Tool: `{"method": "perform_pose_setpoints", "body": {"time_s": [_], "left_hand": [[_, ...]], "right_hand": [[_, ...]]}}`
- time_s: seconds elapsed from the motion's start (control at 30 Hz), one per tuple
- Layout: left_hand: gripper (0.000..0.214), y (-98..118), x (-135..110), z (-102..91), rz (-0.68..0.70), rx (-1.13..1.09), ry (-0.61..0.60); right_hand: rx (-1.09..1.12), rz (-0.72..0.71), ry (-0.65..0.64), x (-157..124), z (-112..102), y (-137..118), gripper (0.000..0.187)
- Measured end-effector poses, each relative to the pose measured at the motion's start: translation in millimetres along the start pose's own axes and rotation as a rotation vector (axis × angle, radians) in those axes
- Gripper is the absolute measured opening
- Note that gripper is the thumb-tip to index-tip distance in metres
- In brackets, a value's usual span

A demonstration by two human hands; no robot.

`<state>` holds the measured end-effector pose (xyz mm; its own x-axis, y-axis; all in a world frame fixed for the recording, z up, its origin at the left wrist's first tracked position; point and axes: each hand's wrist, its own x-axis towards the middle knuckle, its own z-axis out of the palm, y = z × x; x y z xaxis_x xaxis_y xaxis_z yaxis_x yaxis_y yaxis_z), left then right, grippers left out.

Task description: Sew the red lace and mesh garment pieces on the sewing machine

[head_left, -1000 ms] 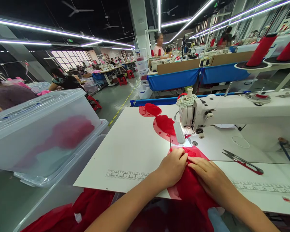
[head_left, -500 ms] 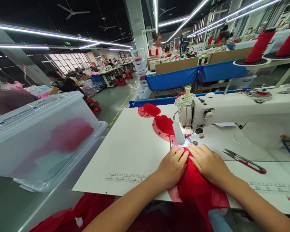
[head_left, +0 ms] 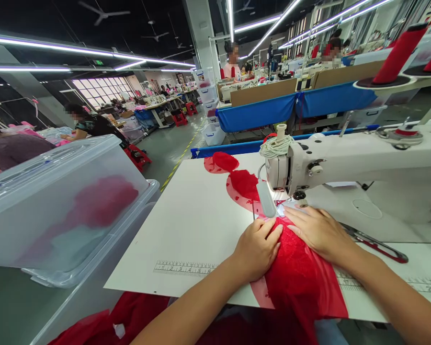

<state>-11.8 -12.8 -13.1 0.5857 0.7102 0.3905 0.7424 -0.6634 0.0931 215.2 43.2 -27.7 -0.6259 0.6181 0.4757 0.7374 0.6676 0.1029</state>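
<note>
Red fabric (head_left: 294, 273), partly sheer and textured like lace, runs from below the sewing machine's (head_left: 348, 155) needle area down over the front table edge. My left hand (head_left: 258, 249) is closed on its left side just before the machine head, thumb and fingers pinching a fold. Lying flatter, my right hand (head_left: 321, 232) rests on the fabric's right edge with fingers stretched toward the presser foot. The needle itself is hidden behind a grey guard (head_left: 267, 199). Beyond it lie joined red pieces (head_left: 242, 184). Thread snips (head_left: 375, 242) lie beside my right wrist.
A printed ruler scale (head_left: 187, 268) runs along the white tabletop (head_left: 172, 215). At left stands a clear plastic bin (head_left: 57, 206) with red cloth inside. Red thread cones (head_left: 398, 57) stand at upper right. Several people work at other tables behind.
My right hand has shifted right and its fingers have flattened, with the fabric spread wider beneath it. My left hand stays nearly in place. The view has tilted slightly.
</note>
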Motion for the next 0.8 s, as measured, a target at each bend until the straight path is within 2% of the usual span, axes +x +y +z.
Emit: {"method": "perform_pose_setpoints", "body": {"time_s": [0.13,0.3,0.57,0.7,0.8], "left_hand": [[0.037,0,0,-2.3,-0.01,-0.02,0.017],[0.037,0,0,-3.6,-0.019,-0.018,0.032],[0.036,-5,4,-9.0,-0.052,-0.058,-0.079],[0.026,-18,11,-17.6,-0.159,-0.048,-0.156],[0.022,-21,19,-20.6,-0.126,-0.023,-0.147]], "right_hand": [[-0.024,0.017,0.052,-4,0,-4,0.041],[-0.051,-0.04,0.107,1,-12,-11,0.037],[0.283,-0.108,0.1,8,-10,-17,0.037],[0.23,-0.088,0.084,8,-7,-15,0.035],[0.142,-0.07,0.115,8,-8,-14,0.034]]}}
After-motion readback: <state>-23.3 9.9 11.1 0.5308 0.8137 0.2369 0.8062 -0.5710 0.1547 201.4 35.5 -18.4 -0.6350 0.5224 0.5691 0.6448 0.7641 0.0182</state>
